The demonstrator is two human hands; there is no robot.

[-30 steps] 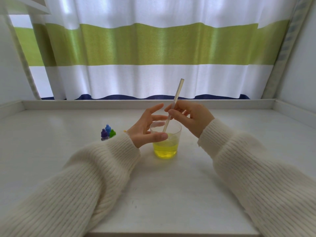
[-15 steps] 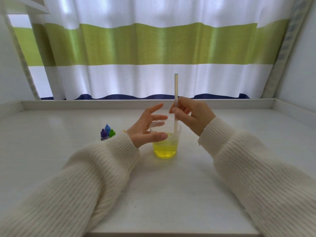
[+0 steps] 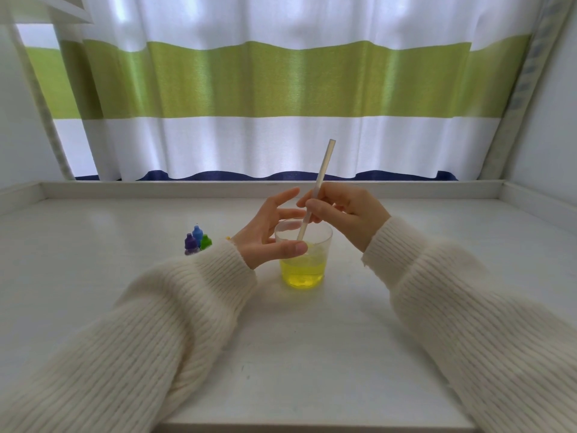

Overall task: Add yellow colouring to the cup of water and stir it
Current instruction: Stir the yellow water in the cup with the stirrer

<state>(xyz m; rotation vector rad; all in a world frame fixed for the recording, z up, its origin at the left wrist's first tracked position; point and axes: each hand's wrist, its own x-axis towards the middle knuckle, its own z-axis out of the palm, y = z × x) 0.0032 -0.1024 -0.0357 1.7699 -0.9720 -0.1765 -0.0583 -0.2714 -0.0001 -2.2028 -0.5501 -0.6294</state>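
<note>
Pinching the straw (image 3: 317,190) with my right hand (image 3: 342,214), I keep its lower end inside the cup (image 3: 303,254) of yellow water on the white table (image 3: 312,354). My left hand (image 3: 268,231) grips the cup's rim between thumb and fingers. Three small bottles (image 3: 196,243) stand just left of it.

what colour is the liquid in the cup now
Yellow; the liquid in the clear cup shows best in the head view.

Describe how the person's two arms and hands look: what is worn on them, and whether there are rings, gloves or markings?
Both arms wear long cream-white knitted sleeves with a ribbed texture and loose, thick cuffs that end at the wrists. The left hand and the right hand are bare: no gloves, rings or markings show. The nails look short and unpainted.
</note>
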